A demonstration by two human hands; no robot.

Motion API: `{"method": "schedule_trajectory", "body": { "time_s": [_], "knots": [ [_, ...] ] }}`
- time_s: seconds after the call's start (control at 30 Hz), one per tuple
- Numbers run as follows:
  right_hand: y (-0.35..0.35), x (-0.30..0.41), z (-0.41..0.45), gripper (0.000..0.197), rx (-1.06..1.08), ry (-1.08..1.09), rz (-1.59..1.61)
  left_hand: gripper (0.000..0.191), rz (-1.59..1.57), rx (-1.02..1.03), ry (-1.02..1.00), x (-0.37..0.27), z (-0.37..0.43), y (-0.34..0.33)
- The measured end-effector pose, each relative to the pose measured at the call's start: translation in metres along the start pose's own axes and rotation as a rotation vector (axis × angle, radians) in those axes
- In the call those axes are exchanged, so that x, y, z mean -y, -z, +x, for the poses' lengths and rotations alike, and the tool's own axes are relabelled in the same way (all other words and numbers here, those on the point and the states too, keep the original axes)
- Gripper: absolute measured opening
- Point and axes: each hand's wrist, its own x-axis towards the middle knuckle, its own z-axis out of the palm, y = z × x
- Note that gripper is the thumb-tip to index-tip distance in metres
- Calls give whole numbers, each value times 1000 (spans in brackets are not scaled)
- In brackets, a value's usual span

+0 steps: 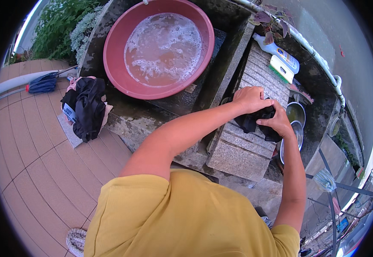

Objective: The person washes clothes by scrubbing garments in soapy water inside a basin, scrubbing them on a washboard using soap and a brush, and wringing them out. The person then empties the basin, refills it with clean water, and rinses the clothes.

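Observation:
A dark, wet cloth garment (pixel 249 122) lies bunched on a ridged stone washboard (pixel 242 155). My left hand (pixel 250 99) grips its upper part, with the fingers curled in. Close beside it, my right hand (pixel 278 120) pinches the fabric between thumb and fingers. The two hands almost meet over the cloth, and they hide part of it. Beyond them on the slab lie a green-bristled scrubbing brush (pixel 281 69) and a pale blue plastic bottle (pixel 278 53) with a label.
A red plastic basin (pixel 112 69) of foamy, murky water sits in the concrete sink (pixel 125 123) to the left. Dark and pink clothes (pixel 88 109) are piled on the left ledge. Metal bowls (pixel 297 135) stand right of the washboard. A pipe (pixel 311 49) runs along the back.

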Motion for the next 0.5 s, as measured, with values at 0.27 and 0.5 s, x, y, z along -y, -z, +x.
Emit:
{"method": "schedule_trajectory", "body": {
  "time_s": [0.27, 0.5],
  "knots": [
    [-59, 168, 162, 32, -98, -105, 926, 29, -1236, -552, 373, 200, -88, 305],
    [-177, 188, 307, 31, -495, 423, -557, 60, -62, -1143, 650, 295, -73, 307]
  ]
}}
